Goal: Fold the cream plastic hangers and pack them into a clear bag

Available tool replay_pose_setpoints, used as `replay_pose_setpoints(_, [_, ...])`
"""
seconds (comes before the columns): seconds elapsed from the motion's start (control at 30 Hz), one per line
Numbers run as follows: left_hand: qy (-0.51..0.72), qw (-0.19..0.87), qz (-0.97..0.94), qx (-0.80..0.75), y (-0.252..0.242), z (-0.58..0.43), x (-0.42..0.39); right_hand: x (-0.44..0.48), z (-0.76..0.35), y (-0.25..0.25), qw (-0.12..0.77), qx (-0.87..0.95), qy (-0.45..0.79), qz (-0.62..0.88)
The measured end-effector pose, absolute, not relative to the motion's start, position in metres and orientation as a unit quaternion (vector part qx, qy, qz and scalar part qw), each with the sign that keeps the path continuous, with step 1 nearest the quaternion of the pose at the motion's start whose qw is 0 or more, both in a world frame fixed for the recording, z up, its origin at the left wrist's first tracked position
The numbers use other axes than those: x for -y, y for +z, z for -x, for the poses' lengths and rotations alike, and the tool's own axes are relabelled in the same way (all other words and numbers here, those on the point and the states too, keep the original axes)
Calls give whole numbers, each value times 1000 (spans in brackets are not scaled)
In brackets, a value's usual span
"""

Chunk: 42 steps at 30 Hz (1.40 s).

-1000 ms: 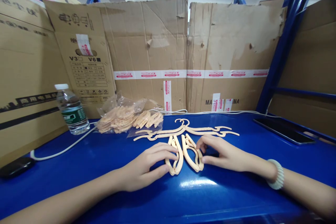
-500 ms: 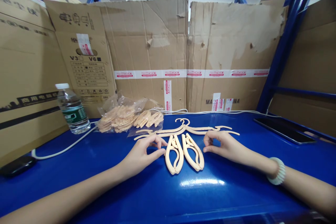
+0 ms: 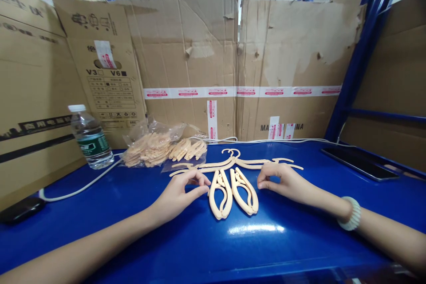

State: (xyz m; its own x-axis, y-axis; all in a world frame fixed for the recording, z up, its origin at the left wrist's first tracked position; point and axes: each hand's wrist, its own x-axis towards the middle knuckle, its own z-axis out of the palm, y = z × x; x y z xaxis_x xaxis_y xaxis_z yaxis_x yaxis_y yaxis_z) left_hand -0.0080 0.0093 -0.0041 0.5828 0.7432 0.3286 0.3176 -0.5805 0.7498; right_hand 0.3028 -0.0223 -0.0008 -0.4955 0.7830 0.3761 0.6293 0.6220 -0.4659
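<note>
Two folded cream plastic hangers, the left folded hanger [image 3: 214,202] and the right folded hanger [image 3: 252,197], lie side by side on the blue table [image 3: 206,253]. Behind them are two unfolded hangers [image 3: 213,167], overlapping, with their hooks toward the back. My left hand [image 3: 181,191] rests beside the left folded hanger, fingers loosely bent and thumb apart, its fingertips close to the hanger's edge. Just right of the other folded hanger is my right hand [image 3: 281,180], loosely curled around nothing, with a pale band on the wrist.
A clear plastic bag [image 3: 149,142] of folded hangers lies at the back left, beside a water bottle [image 3: 91,140]. A phone [image 3: 359,163] lies at the right, a black object [image 3: 21,211] at the left. Cardboard boxes [image 3: 186,62] wall the back. A white cable [image 3: 73,191] crosses the table.
The view has shifted very slightly. My right hand's thumb and fingertips look a little closer together; the hangers stay where they were.
</note>
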Motion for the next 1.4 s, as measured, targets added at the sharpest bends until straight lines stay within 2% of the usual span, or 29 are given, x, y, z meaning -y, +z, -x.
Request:
replay_pose_setpoints(0.4, [349, 375, -800, -312, -5, 8, -9, 23, -305, 4, 285, 848, 129, 428])
replay_pose_setpoints(0.7, [332, 273, -836, -341, -2, 10, -9, 18, -311, 1, 282, 841, 108, 450])
replay_pose_setpoints(0.97, [365, 320, -809, -331, -5, 9, -11, 16, -315, 2, 292, 829, 96, 468])
replay_pose_setpoints(1.1, [380, 340, -795, -328, -6, 8, -12, 12, -319, 2, 265, 835, 76, 476])
replay_pose_setpoints(1.4, [356, 292, -822, -336, -4, 9, -10, -1, -341, 1, 247, 828, 8, 504])
